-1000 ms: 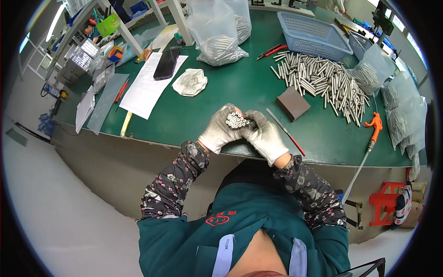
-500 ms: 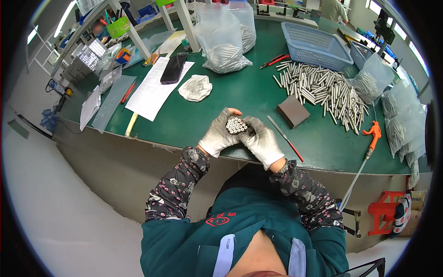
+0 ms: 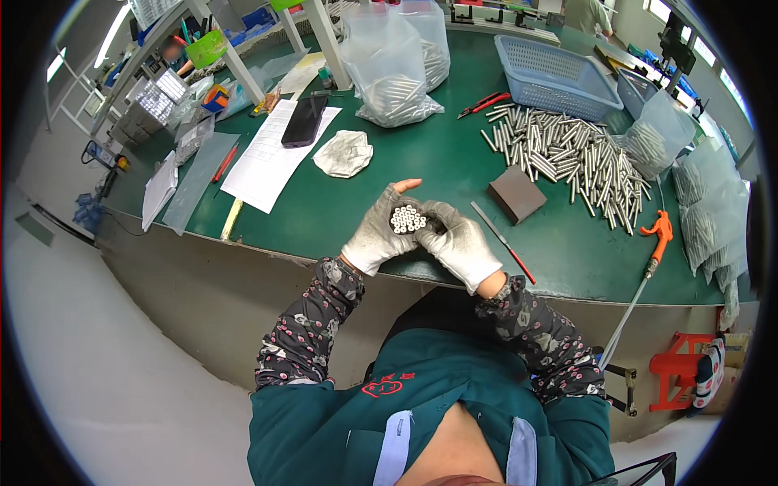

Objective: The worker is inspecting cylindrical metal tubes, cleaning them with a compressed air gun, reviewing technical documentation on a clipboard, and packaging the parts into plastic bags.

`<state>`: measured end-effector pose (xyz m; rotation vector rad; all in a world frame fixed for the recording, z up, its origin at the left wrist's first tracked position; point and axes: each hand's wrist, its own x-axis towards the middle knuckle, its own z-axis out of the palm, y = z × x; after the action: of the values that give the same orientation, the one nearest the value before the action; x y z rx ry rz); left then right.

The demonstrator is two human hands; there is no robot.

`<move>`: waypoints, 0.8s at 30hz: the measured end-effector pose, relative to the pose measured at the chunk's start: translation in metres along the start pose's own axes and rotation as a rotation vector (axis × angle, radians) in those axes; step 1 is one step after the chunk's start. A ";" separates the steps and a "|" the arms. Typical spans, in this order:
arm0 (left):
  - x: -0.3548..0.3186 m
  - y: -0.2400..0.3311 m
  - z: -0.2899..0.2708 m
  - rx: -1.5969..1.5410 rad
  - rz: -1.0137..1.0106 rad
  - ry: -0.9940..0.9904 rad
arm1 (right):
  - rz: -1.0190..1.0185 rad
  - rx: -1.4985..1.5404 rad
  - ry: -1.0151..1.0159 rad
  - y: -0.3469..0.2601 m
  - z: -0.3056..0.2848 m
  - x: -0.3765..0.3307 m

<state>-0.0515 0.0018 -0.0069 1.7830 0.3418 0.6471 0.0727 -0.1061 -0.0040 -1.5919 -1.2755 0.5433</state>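
Note:
Both of my hands wear white work gloves and meet over the front edge of the green table. My left hand cups a tight bundle of short metal tubes, seen end-on. My right hand closes around the same bundle from the right side. A large loose pile of the same metal tubes lies further back on the right. A dark brown block sits just beyond my right hand.
A blue basket, clear bags of tubes, a crumpled grey cloth, a phone on white paper, red-handled pliers, a thin red-tipped rod and an orange air gun lie on the table.
Both hands stay together on the bundle; the view has shifted slightly, with my hands a little further forward in it. The grip looks the same.

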 end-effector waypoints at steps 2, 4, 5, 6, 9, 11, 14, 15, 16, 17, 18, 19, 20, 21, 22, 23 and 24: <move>0.001 0.002 0.001 -0.037 -0.016 -0.006 | -0.028 0.028 0.042 -0.001 0.000 0.000; 0.002 0.003 0.001 -0.013 -0.007 -0.007 | -0.013 0.027 0.042 -0.002 0.000 0.001; 0.002 0.004 0.001 0.012 0.002 -0.007 | -0.001 0.026 0.039 -0.003 0.000 0.002; 0.003 0.004 0.000 0.013 0.001 -0.007 | 0.000 0.027 0.039 -0.003 0.001 0.003; 0.005 0.003 -0.001 0.074 0.047 0.002 | 0.024 0.046 0.034 -0.003 0.004 0.007; 0.007 0.002 0.000 0.159 0.126 0.020 | 0.059 0.017 0.074 -0.009 0.001 0.009; 0.007 0.000 -0.004 0.164 0.070 -0.007 | -0.070 0.070 0.281 0.007 0.007 0.010; 0.003 0.008 -0.003 0.281 0.119 0.049 | -0.106 0.087 0.332 0.004 0.005 0.007; 0.003 0.005 -0.003 0.397 0.194 0.036 | -0.094 0.054 0.384 0.004 0.003 0.003; 0.004 0.004 -0.005 0.465 0.290 0.033 | -0.086 0.064 0.399 0.005 0.001 0.001; 0.005 0.003 -0.007 0.540 0.384 0.030 | -0.081 0.080 0.411 0.008 0.001 -0.001; 0.004 0.003 -0.007 0.605 0.420 0.049 | -0.066 0.061 0.374 0.008 0.000 -0.004; 0.006 0.002 -0.004 0.657 0.458 0.054 | -0.041 0.034 0.350 0.010 -0.002 -0.007; 0.006 0.006 -0.001 0.698 0.495 0.054 | -0.059 0.047 0.351 0.011 -0.002 -0.010; 0.006 0.012 -0.001 0.734 0.504 0.042 | -0.041 0.092 0.335 0.012 -0.001 -0.012; 0.005 0.014 -0.002 0.743 0.514 0.027 | -0.017 0.133 0.315 0.013 -0.001 -0.013; 0.005 0.016 -0.004 0.749 0.522 0.011 | -0.024 0.139 0.314 0.012 -0.001 -0.012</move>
<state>-0.0510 0.0030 0.0099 2.6282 0.1188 0.9748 0.0751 -0.1173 -0.0173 -1.4769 -0.9986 0.3424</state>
